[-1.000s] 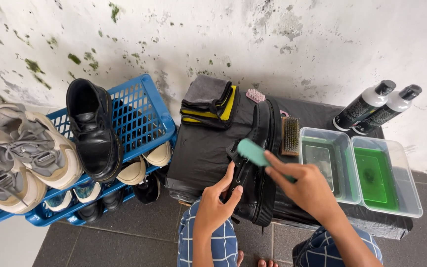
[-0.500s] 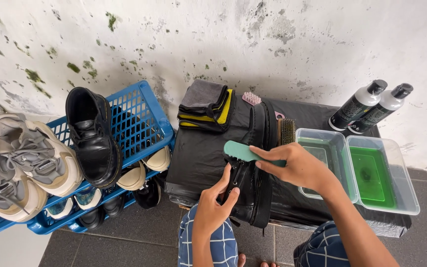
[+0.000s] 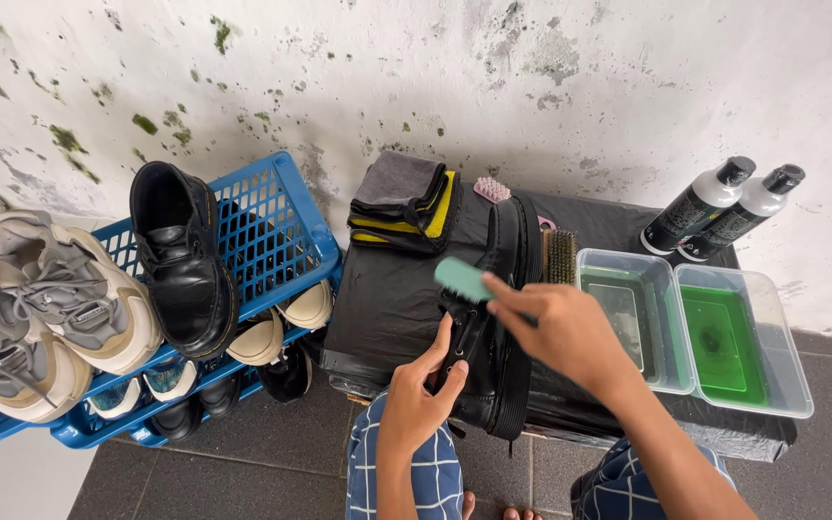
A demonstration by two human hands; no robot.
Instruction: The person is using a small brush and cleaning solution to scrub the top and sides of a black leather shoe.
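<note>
A black boot (image 3: 505, 289) lies on its side on a low table covered in black plastic (image 3: 387, 299). My left hand (image 3: 421, 400) grips the boot's near end, by the opening. My right hand (image 3: 556, 327) holds a teal-handled brush (image 3: 462, 278) and presses it against the boot's upper. The brush's bristles are hidden under my fingers.
Two clear tubs, one with green liquid (image 3: 724, 342), one paler (image 3: 633, 313), stand at the table's right. Two black bottles (image 3: 724, 207) lean against the wall. Folded cloths (image 3: 402, 197), a pink brush (image 3: 491, 189) and a bristle brush (image 3: 559, 256) lie behind. A blue crate (image 3: 272, 231) carries a black boot (image 3: 180, 255) and sneakers (image 3: 40, 299).
My right hand has slid the brush up along the boot and slightly left. My left hand keeps its hold on the boot.
</note>
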